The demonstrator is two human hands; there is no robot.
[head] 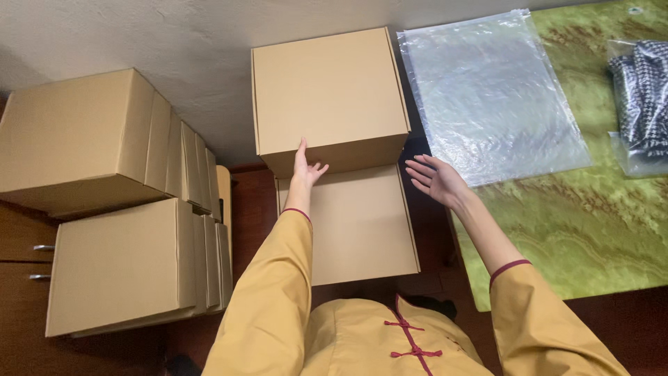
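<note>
- While the mustard-yellow sleeves fill the near edge, both hands reach forward, fingers spread, gripping nothing.
- Left hand (304,167) lies flat against the near face of the upper box (328,94), seemingly steadying it; right hand (437,179) hovers just beside its corner, apart.
- Upper box sits on the lower box (355,223): plain matte brown cardboard, square, closed.
- Left: stacked cardboard boxes (104,202).
- Right: clear plastic bag (490,94), flat and crinkly, on green marbled table (591,223).
- Far right: bagged houndstooth fabric (643,97).
</note>
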